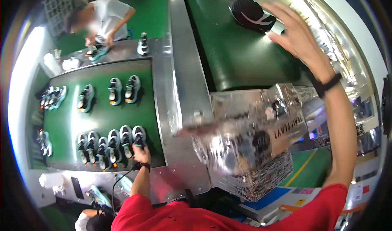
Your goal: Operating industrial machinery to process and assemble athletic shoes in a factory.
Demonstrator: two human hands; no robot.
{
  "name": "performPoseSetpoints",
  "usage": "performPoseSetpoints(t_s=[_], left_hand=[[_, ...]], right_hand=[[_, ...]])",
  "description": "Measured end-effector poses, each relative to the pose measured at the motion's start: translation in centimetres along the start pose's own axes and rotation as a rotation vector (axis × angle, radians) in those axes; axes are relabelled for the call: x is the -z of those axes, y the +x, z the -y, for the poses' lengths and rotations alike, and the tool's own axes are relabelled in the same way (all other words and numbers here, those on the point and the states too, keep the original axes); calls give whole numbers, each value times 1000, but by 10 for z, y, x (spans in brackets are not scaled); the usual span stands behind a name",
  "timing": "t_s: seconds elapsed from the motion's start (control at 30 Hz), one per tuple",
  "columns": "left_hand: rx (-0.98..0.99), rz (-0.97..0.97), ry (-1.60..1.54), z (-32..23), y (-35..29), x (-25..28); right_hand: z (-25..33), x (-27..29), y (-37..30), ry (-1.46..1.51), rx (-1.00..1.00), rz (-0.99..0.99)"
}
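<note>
On the left green belt, my left hand point(141, 154) is closed round the near end of a black, white and grey sneaker point(139, 135), the rightmost of the near row. Several similar sneakers point(114, 143) stand just left of it, with orange bits at their near ends. My right hand point(295, 32) is raised over the far part of the right belt, its fingers stretched out and thumb apart. Beside its fingertips sits a black shoe point(251, 13) with a white curved stripe; whether they touch I cannot tell.
A metal rail point(185, 63) divides the left belt point(65, 137) from the right belt point(228, 59). Film-wrapped machinery point(245, 145) stands before the right belt. Across the left belt, a person in white point(112, 16) handles a shoe point(98, 51). Another person point(100, 220) is at lower left.
</note>
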State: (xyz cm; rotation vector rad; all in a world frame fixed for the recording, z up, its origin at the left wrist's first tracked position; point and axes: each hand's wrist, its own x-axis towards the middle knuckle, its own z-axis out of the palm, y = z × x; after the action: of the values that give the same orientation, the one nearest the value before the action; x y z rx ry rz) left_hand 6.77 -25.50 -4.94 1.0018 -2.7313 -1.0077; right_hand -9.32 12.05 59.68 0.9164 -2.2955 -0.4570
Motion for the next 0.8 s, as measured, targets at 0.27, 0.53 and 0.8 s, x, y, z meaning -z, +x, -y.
performPoseSetpoints(t_s=[0.27, 0.53, 0.8], left_hand=[[-32, -222, 210, 132, 30, -52], [-291, 95, -103, 64, 44, -19], [-429, -61, -62, 23, -25, 22]], right_hand=[[35, -37, 87, 181, -551, 146], [12, -45, 4, 361, -776, 204], [15, -61, -4, 365, -802, -83]])
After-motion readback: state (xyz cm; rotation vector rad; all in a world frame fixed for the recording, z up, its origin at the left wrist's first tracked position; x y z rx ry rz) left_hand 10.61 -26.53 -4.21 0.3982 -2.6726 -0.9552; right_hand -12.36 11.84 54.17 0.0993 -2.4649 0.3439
